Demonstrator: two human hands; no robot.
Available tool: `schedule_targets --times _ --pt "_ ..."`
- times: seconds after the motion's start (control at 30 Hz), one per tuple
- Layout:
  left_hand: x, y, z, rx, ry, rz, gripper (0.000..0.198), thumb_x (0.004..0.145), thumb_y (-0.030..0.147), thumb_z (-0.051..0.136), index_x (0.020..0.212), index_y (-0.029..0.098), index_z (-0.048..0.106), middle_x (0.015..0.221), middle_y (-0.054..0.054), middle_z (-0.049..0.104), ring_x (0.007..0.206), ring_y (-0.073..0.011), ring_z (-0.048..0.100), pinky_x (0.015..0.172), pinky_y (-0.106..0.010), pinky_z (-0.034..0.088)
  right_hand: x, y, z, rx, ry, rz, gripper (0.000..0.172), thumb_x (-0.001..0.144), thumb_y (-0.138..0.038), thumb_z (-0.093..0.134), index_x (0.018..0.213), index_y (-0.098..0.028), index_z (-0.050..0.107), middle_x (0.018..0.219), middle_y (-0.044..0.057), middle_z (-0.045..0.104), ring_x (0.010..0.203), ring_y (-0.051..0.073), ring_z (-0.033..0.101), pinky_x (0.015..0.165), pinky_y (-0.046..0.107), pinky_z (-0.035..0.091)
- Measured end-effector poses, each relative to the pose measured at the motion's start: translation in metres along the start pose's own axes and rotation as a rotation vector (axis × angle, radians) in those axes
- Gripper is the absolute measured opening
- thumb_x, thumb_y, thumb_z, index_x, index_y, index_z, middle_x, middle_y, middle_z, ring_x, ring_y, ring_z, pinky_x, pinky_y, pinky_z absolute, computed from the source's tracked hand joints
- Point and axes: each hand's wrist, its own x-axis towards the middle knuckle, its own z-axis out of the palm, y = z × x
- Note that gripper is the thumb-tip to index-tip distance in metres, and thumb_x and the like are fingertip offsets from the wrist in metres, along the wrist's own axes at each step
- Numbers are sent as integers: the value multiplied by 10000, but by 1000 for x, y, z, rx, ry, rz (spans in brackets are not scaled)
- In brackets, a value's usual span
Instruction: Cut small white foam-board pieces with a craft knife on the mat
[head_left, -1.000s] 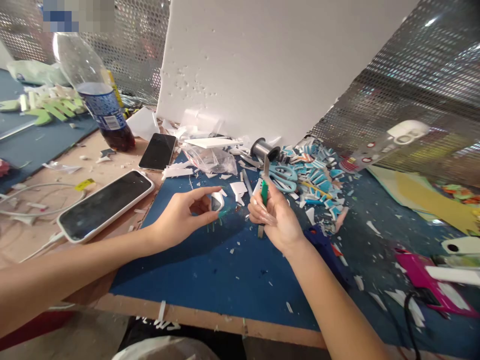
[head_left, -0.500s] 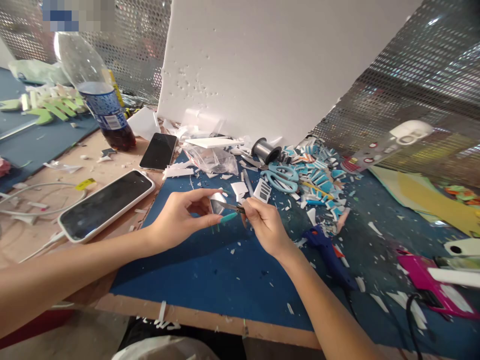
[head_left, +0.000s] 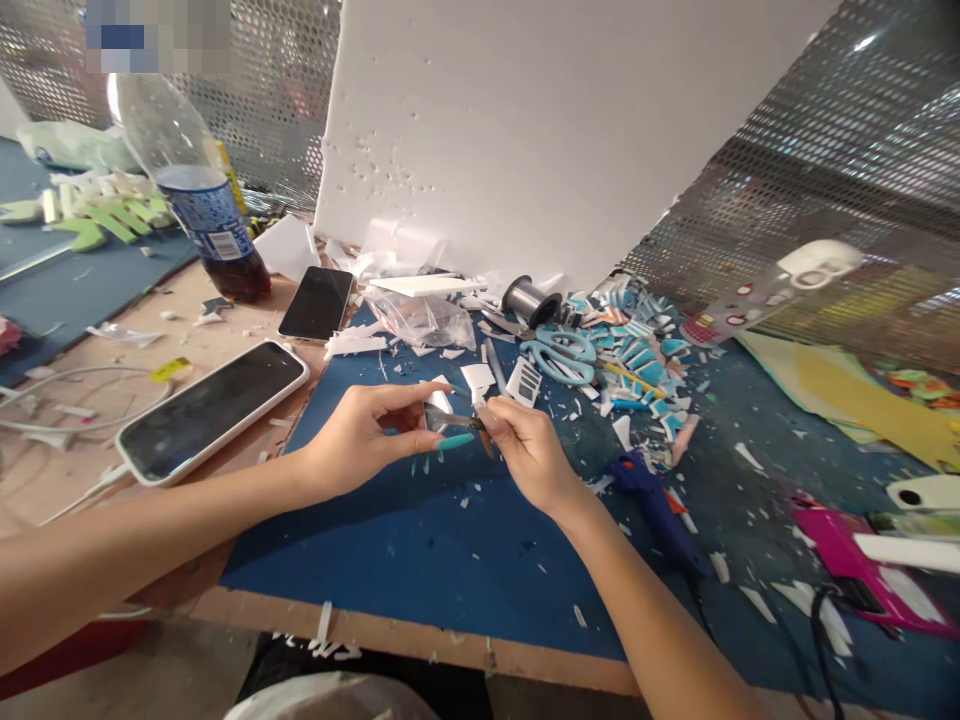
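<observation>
While our left grip (head_left: 367,428) has the white piece (head_left: 438,401) pinched over the worktop (head_left: 405,560), our right grip (head_left: 531,450) is wrapped round a knife (head_left: 459,422) just beside it, blade roughly sideways, pointing left at the piece, contact hard to tell.

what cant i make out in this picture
Handle of the knife: head view, mostly hidden by the right hand.
Inner end of the white piece: head view, hidden by the left hand.
Top of the bottle: head view, covered by a pixelated patch.
Wording on the label: head view, too small.
</observation>
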Motion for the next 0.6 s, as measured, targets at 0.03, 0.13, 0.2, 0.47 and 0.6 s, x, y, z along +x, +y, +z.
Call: schedule_targets --times 0.03,0.13,0.2,0.47,0.6 --pt "0 0 0 4 -5 -5 464 722 278 704 1151 116 635 716 -10 574 594 -84 479 568 -202 462 0 0 0 7 -7 0 448 962 -412 344 576 -190 402 570 -19 407 569 117 430 582 263 325" --pt "1 -1 -1 0 -25 -24 468 709 297 712 1135 115 647 747 -33 618 617 -109 519 599 -232 496 1 0 1 16 -22 -13 445 963 -417 335 585 -192 403 578 -18 406 570 118 428 579 266 325" --pt "1 -2 -1 1 -38 -26 473 704 311 714 1130 113 652 764 -46 643 626 -122 541 623 -255 516 1 2 1 14 -28 -21 440 966 -410 332 590 -192 402 583 -16 406 575 120 427 575 267 324" --pt "1 1 -5 114 -88 -13 469 728 304 688 1154 115 636 791 -69 689 645 -147 592 619 -260 528 0 5 2 21 -61 -36 418 971 -369 340 595 -193 386 590 -21 384 579 118 412 569 265 321" --pt "2 4 -5 212 -86 45 421 741 286 675 1124 114 649 713 -45 668 596 -129 568 565 -233 509 0 2 1 22 -95 -9 406 971 -328 354 589 -195 377 587 -21 383 583 119 410 572 264 323"
